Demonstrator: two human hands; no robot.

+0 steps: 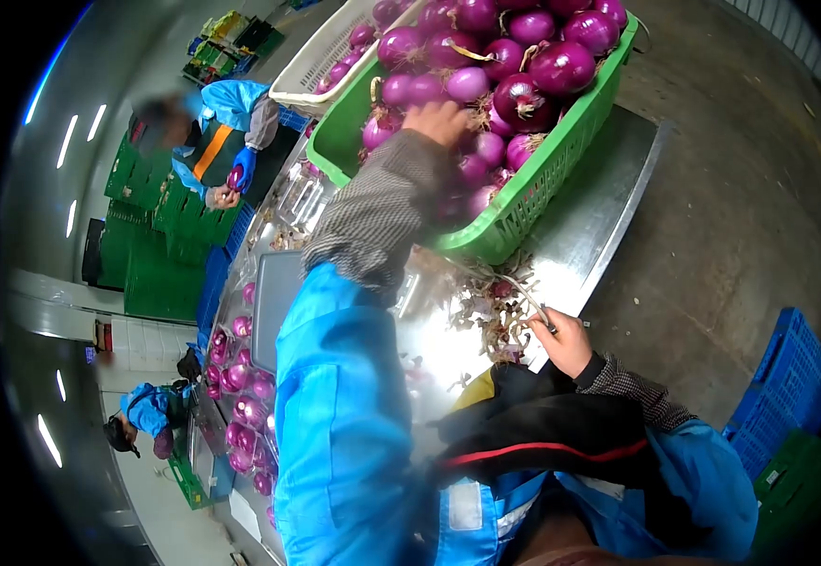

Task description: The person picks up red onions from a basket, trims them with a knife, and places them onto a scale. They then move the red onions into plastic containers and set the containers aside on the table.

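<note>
In the head view, the left hand [439, 121] lay on the purple onions [561, 66] heaped in the green basket [535, 193] on the shiny table [608, 179], fingers bent so I could not tell if it held one, while the right hand [561, 341] was shut round a thin metal tool [535, 304] by the dry peels [486, 316]. I think cupping one onion round its fat middle would work best, as they were round, smooth and glossy in the holey plastic basket.
</note>
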